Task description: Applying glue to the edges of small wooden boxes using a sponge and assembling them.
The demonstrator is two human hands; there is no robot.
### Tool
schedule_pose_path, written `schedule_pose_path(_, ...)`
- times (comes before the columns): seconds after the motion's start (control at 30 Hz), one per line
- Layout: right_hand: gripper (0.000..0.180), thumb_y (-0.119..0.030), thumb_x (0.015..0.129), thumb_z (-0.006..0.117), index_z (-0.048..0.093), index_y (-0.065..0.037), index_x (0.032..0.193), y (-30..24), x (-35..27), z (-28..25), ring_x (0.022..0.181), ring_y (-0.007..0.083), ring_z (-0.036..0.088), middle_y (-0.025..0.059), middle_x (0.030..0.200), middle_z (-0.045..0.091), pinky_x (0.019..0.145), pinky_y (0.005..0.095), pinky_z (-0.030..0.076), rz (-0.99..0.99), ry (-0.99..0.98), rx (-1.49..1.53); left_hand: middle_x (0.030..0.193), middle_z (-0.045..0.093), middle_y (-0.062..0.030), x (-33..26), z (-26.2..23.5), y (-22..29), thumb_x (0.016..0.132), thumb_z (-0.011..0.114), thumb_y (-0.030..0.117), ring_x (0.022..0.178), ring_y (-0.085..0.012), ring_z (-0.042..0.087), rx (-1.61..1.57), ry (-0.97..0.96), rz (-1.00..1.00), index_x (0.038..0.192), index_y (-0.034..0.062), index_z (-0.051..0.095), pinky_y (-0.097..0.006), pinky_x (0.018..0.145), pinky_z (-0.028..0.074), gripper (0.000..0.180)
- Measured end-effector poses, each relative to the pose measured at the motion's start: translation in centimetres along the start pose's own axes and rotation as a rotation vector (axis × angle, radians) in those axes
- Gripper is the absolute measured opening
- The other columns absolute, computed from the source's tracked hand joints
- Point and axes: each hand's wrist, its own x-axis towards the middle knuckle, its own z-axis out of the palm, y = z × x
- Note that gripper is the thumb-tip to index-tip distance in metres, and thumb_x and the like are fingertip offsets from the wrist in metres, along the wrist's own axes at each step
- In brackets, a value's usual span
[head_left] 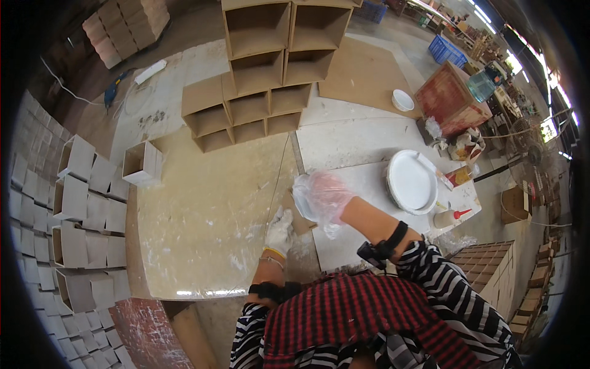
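Pressing my gloved left hand (280,230) flat on the worktable (209,203). My right hand (326,195), plastic-gloved, hovers apparently open beside the white plate (410,182).

A small flat brown board piece (300,220) lies on the pale, glue-smeared worktop (209,209), close to its seam. The left hand (280,231), in a white glove, presses down just beside it; the right hand (324,195), in a clear plastic glove, hovers above its far edge.

Open tabletop (209,203) leftward (box stack (258,80) blocks far edge).
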Motion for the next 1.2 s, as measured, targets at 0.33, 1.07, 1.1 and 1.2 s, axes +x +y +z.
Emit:
schedule_pose_path(0.33,0.017,-0.016,0.083,0.057,0.064,-0.008,0.096,-0.8,-3.4,-2.0,0.076,0.0365,0.063,0.0172,0.082,0.061,0.069,0.0439,0.051,-0.065,-0.393,0.149,0.102,0.062,0.0,0.8,-0.4,-0.3,0.092,0.057,0.011,0.09,-0.0117,0.059,-0.035,-0.059,0.055,0.119,0.0071,0.055,-0.027,0.079,0.049,0.027)
schedule_pose_path(1.07,0.018,-0.009,0.076,0.057,0.068,-0.002,0.089,2.2,-1.7,-1.5,0.081,0.0328,0.066,0.0182,0.086,0.066,0.071,0.0405,0.052,0.193,-0.22,-0.126,0.103,0.061,0.0025,0.4,-0.2,0.1,0.087,0.066,0.012,0.092,-0.0103,0.055,0.05,0.086,0.045,0.12,0.0088,0.057,-0.026,0.083,0.045,0.034)
schedule_pose_path(1.1,0.022,-0.01,0.077,0.057,0.067,-0.002,0.094,1.6,-2.2,-2.3,0.081,0.0329,0.066,0.018,0.086,0.066,0.07,0.0407,0.052,0.216,-0.295,-0.128,0.103,0.061,0.0025,0.2,0.3,0.2,0.087,0.066,0.012,0.092,-0.0103,0.055,0.049,0.081,0.046,0.12,0.0088,0.057,-0.026,0.083,0.045,0.034)
schedule_pose_path(1.2,0.039,-0.01,0.075,0.059,0.061,-0.004,0.114,2.6,-2.3,-0.9,0.079,0.0336,0.065,0.0175,0.084,0.065,0.068,0.0415,0.052,0.066,-0.309,-0.127,0.103,0.06,0.0021,-0.6,1.4,0.6,0.087,0.067,0.012,0.092,-0.01,0.054,-0.017,0.086,0.08,0.12,0.0076,0.056,-0.026,0.083,0.045,0.035)
